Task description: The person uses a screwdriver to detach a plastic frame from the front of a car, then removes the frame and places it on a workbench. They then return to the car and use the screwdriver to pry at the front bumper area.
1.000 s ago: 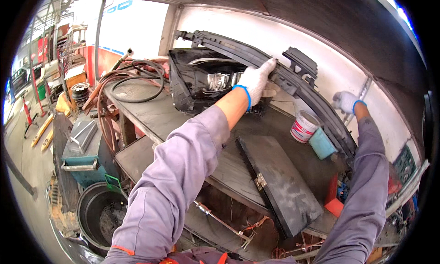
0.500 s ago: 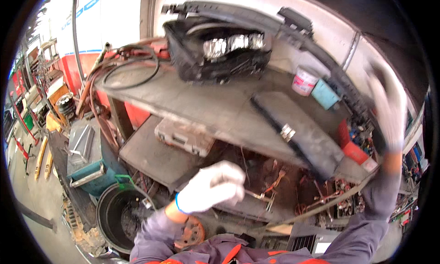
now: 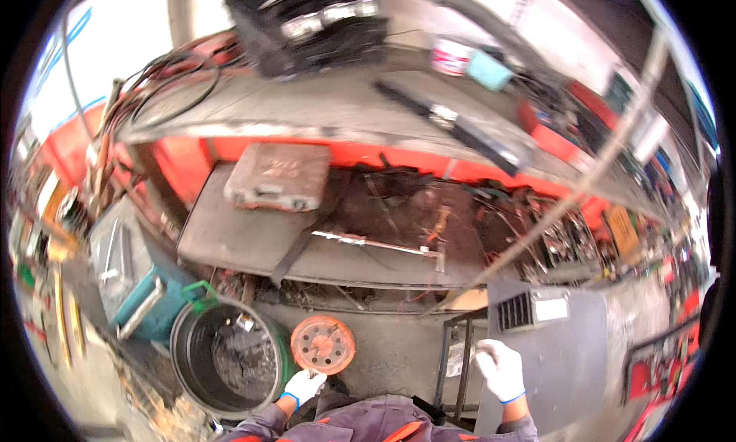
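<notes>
My left hand (image 3: 305, 387), in a white glove, hangs low between a black tub (image 3: 184, 358) and an orange round disc with holes (image 3: 323, 345). Its fingers are small and blurred, and I see nothing held in them. My right hand (image 3: 501, 371), gloved too, is lowered beside a dark metal frame (image 3: 466, 365) and in front of a grey panel (image 3: 567, 365). Its fingers are loosely bent and apart, with no object showing in them. On the lower shelf ahead lies a long metal T-handled tool (image 3: 376, 243), away from both hands.
A brown tool case (image 3: 278, 177) rests on the lower shelf. The bench (image 3: 253, 108) above carries a black headlight-like housing (image 3: 307, 36), a dark flat panel (image 3: 452, 124) and coiled hose (image 3: 176, 93). A slanted pole (image 3: 567, 197) crosses at right. A teal bin (image 3: 146, 292) stands left.
Both hands have come down: the left from in front of the lower shelf, the right from raised high at the right. The view has tilted down, showing more floor and the whole T-handled tool.
</notes>
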A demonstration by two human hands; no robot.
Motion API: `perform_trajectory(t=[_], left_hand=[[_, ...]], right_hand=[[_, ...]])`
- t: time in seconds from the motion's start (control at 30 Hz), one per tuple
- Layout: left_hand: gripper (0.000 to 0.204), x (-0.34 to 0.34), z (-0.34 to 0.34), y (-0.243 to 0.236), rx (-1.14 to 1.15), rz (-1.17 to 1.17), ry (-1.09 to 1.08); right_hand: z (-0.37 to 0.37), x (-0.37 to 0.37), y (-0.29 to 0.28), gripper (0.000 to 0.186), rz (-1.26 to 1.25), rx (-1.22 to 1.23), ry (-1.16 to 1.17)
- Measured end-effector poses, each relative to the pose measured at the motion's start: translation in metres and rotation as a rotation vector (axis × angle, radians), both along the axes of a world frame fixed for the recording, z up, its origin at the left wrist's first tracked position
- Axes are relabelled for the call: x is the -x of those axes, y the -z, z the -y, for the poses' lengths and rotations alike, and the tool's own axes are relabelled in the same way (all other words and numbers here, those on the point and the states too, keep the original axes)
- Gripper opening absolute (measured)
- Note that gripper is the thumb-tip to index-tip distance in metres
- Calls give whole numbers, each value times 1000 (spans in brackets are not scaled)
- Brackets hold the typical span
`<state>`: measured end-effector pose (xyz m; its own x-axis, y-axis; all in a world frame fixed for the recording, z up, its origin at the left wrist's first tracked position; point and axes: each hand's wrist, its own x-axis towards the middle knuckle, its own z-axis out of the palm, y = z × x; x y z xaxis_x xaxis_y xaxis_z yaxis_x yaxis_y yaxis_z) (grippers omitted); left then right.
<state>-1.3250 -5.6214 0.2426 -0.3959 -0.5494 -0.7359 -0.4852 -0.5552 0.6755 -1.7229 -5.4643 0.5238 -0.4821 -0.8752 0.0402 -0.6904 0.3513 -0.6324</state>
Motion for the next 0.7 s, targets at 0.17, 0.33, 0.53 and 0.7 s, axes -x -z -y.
perform_trajectory(t=[0.17,0.33,0.53,0.7], left_hand=[[27,55,14,-23,201,-142,146],[23,152,-69,-83,365,-80,655],[22,245,-286,-55,263,-155,1015],[32,275,-515,-99,279,-228,1657]], right_hand=[[-102,-34,31,28,-17,20,97],[-321,-67,102,29,125,66,661],[-624,-198,246,42,330,-75,1394],[-740,-326,315,30,1079,373,1818]])
